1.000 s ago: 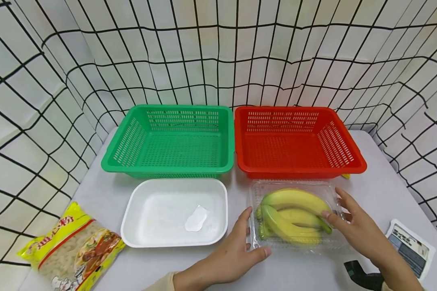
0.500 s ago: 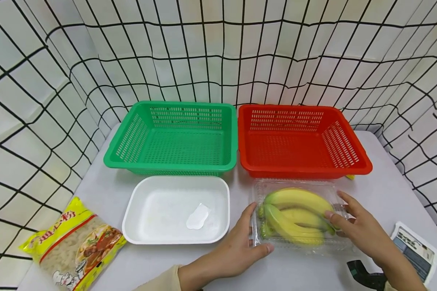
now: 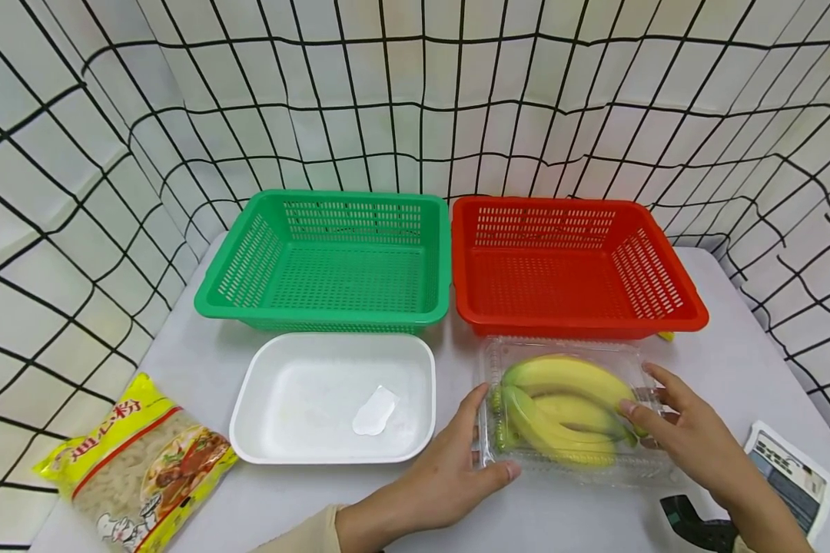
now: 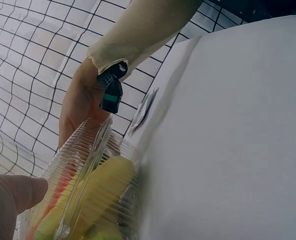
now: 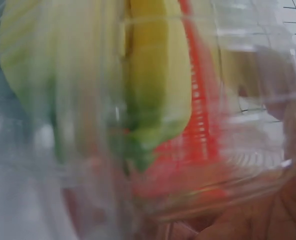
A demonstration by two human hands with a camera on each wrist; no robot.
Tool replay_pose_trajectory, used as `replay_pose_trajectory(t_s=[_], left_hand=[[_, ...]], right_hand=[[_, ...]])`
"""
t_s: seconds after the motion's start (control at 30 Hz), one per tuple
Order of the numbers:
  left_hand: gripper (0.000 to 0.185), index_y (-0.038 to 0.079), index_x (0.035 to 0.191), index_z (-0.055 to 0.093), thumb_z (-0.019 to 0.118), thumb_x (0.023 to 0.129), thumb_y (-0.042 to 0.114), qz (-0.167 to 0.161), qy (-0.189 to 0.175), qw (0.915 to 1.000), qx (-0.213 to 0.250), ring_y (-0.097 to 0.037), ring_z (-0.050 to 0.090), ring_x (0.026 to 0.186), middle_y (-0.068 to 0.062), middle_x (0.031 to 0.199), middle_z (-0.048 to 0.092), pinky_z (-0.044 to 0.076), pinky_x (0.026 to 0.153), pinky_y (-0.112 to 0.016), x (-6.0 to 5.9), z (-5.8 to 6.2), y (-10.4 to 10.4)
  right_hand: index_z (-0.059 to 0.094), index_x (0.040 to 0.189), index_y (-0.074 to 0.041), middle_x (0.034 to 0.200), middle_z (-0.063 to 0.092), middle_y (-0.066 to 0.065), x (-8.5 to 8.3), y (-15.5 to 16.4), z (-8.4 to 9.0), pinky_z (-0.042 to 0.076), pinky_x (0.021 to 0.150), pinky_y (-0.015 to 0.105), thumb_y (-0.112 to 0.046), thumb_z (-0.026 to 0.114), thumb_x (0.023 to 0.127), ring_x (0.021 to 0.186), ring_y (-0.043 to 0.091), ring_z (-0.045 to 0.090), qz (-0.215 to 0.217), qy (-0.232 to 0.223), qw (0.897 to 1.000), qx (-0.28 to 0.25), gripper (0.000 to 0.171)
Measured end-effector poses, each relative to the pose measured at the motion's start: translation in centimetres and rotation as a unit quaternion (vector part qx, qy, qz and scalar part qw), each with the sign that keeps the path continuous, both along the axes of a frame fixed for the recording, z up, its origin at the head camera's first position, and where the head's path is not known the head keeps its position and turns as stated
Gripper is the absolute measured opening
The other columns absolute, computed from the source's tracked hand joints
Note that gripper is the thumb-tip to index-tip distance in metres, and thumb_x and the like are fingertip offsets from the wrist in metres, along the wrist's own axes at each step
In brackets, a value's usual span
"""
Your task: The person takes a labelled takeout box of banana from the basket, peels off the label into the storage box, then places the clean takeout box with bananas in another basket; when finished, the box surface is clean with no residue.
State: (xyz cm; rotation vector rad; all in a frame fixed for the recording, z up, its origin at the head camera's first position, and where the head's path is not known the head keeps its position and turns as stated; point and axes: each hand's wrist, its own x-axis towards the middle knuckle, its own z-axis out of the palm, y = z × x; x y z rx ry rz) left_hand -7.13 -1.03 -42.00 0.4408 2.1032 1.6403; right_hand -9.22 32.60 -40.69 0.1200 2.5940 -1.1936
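Observation:
A clear plastic clamshell [image 3: 574, 465] holding green-yellow bananas [image 3: 563, 376] lies on the white table in front of the red basket. My left hand [image 3: 486, 438] holds its left front corner, fingers up the left side and thumb along the front edge. My right hand [image 3: 646, 407] grips its right end, thumb on the lid. The left wrist view shows the ribbed clamshell [image 4: 83, 165] with my left thumb [image 4: 13, 195] at its side and my right hand [image 4: 80, 100] behind it. The right wrist view is blurred, with the bananas [image 5: 153, 80] close up through the plastic.
A green basket [image 3: 318, 319] and a red basket [image 3: 574, 326] stand side by side at the back. A white tray [image 3: 332, 458] with a white scrap [image 3: 375, 411] sits left of the clamshell. A yellow pasta bag [image 3: 138, 468] lies front left, a printed packet [image 3: 791, 476] front right.
Both hands stay on the clamshell. The right hand's fingers have closed in slightly on its right end. The head view has shifted a little.

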Motion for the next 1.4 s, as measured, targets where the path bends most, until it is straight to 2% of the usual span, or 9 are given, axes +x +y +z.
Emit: replay_pose_trajectory(t_s=[0.27, 0.4, 0.57, 0.73, 0.83, 1.07, 1.3, 1.4], left_hand=[[0.094, 0.022, 0.167, 0.014, 0.074, 0.096, 0.035, -0.005, 0.002, 0.9999, -0.014, -0.028, 0.051, 0.140, -0.009, 0.166, 0.033, 0.052, 0.103, -0.029, 0.3, 0.7, -0.3], [0.093, 0.022, 0.167, 0.013, 0.073, 0.097, 0.039, -0.010, 0.003, 0.9997, -0.021, -0.025, 0.055, 0.137, -0.007, 0.164, 0.036, 0.052, 0.102, -0.027, 0.8, 1.5, -0.7], [0.092, 0.025, 0.167, 0.013, 0.070, 0.098, 0.045, -0.018, 0.000, 0.9994, -0.030, -0.021, 0.056, 0.134, -0.002, 0.163, 0.036, 0.051, 0.104, -0.028, 1.5, 2.9, -1.3], [0.089, 0.035, 0.165, 0.016, 0.071, 0.097, 0.049, -0.011, -0.006, 0.9993, -0.036, -0.023, 0.056, 0.132, 0.004, 0.158, 0.040, 0.053, 0.103, -0.034, 1.8, 4.7, -2.0], [0.089, 0.037, 0.165, 0.016, 0.072, 0.096, 0.050, -0.007, -0.003, 0.9992, -0.038, -0.024, 0.056, 0.133, 0.007, 0.157, 0.042, 0.052, 0.104, -0.037, 1.8, 5.7, -2.7], [0.089, 0.037, 0.164, 0.019, 0.073, 0.095, 0.048, 0.005, 0.021, 0.9986, -0.047, -0.021, 0.059, 0.128, 0.009, 0.151, 0.048, 0.052, 0.106, -0.041, 0.6, 7.7, -4.8], [0.091, 0.031, 0.165, 0.019, 0.077, 0.096, 0.037, 0.014, 0.045, 0.9983, -0.035, -0.022, 0.057, 0.131, 0.004, 0.163, 0.035, 0.054, 0.104, -0.037, -1.1, 9.3, -7.1], [0.092, 0.029, 0.166, 0.018, 0.077, 0.096, 0.036, 0.021, 0.052, 0.9973, -0.047, -0.024, 0.056, 0.134, 0.003, 0.165, 0.032, 0.053, 0.106, -0.039, -1.9, 10.0, -7.9]], right_hand=[[0.011, 0.167, -0.004, 0.152, 0.035, 0.042, 0.2, -0.3, 0.7, 0.064, 0.076, 0.041, -0.047, 0.062, 0.103, 0.117, 0.050, 0.062, -0.012, -0.017, 1.000, 0.018, 0.092], [0.013, 0.167, -0.004, 0.151, 0.037, 0.042, 0.5, -0.3, 1.2, 0.064, 0.075, 0.041, -0.048, 0.062, 0.104, 0.113, 0.045, 0.065, -0.010, -0.016, 0.999, 0.030, 0.091], [0.012, 0.167, -0.004, 0.148, 0.042, 0.041, 1.2, -0.4, 2.5, 0.063, 0.072, 0.037, -0.047, 0.060, 0.105, 0.107, 0.033, 0.069, -0.009, -0.007, 0.999, 0.035, 0.089], [0.013, 0.166, -0.001, 0.142, 0.048, 0.038, 1.7, -0.9, 4.0, 0.062, 0.070, 0.035, -0.042, 0.060, 0.106, 0.102, 0.029, 0.071, -0.004, 0.015, 0.999, 0.044, 0.086], [0.013, 0.166, -0.002, 0.140, 0.049, 0.037, 1.7, -1.3, 4.9, 0.063, 0.070, 0.036, -0.040, 0.061, 0.106, 0.098, 0.028, 0.072, 0.003, 0.022, 0.999, 0.043, 0.085], [0.017, 0.168, -0.011, 0.142, 0.050, 0.034, 0.7, -3.1, 6.8, 0.065, 0.071, 0.038, -0.037, 0.064, 0.105, 0.104, 0.034, 0.071, 0.025, 0.055, 0.998, 0.025, 0.083], [0.023, 0.167, -0.018, 0.146, 0.052, 0.027, -1.4, -5.0, 8.8, 0.063, 0.073, 0.031, -0.038, 0.064, 0.105, 0.110, 0.038, 0.070, 0.061, 0.087, 0.994, 0.002, 0.077], [0.025, 0.167, -0.019, 0.145, 0.053, 0.024, -2.4, -6.0, 9.5, 0.064, 0.075, 0.035, -0.040, 0.064, 0.104, 0.115, 0.043, 0.066, 0.068, 0.092, 0.993, 0.000, 0.077]])
